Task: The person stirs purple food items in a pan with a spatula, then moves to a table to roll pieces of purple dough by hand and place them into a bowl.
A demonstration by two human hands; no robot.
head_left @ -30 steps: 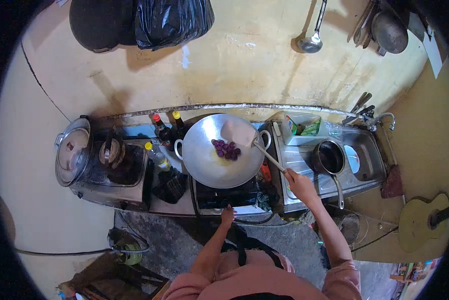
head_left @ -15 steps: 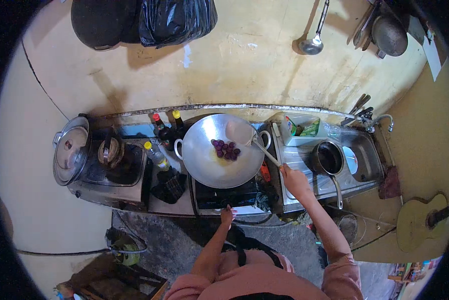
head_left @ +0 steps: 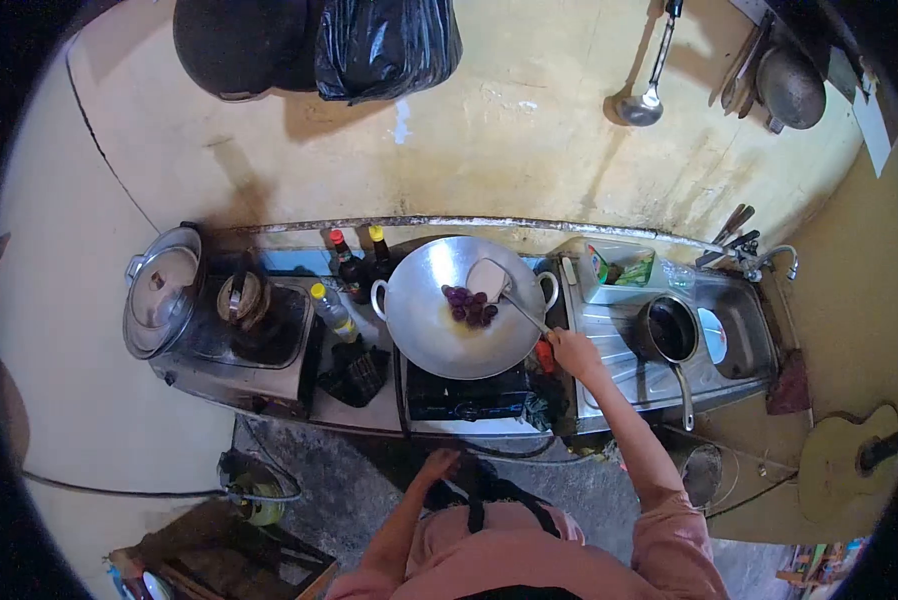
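My right hand [head_left: 575, 355] is closed around the handle of a metal spatula [head_left: 488, 278]. The spatula's broad blade lies inside a large two-handled wok [head_left: 419, 335], touching a cluster of dark purple, shallot-like pieces [head_left: 466, 306]. A little yellowish liquid, apparently oil, shows beneath them. Under the wok stands a black gas stove [head_left: 469, 396], its front knob uncovered. In front of the counter and below the stove, my left hand [head_left: 439, 465] hangs with nothing in it, its fingers loosely stretched.
Left of the wok are sauce bottles [head_left: 350, 266], a yellow-capped bottle [head_left: 334, 313], a black cloth [head_left: 354, 375] and a lidded pot [head_left: 161, 290]. To the right, a saucepan [head_left: 667, 330] and a white bin [head_left: 619, 290] sit beside the sink [head_left: 744, 320]. A ladle [head_left: 641, 108] hangs above.
My left hand has come off the stove's front knob and dropped down and left. The spatula blade has moved against the purple pieces. The whole view has shifted slightly.
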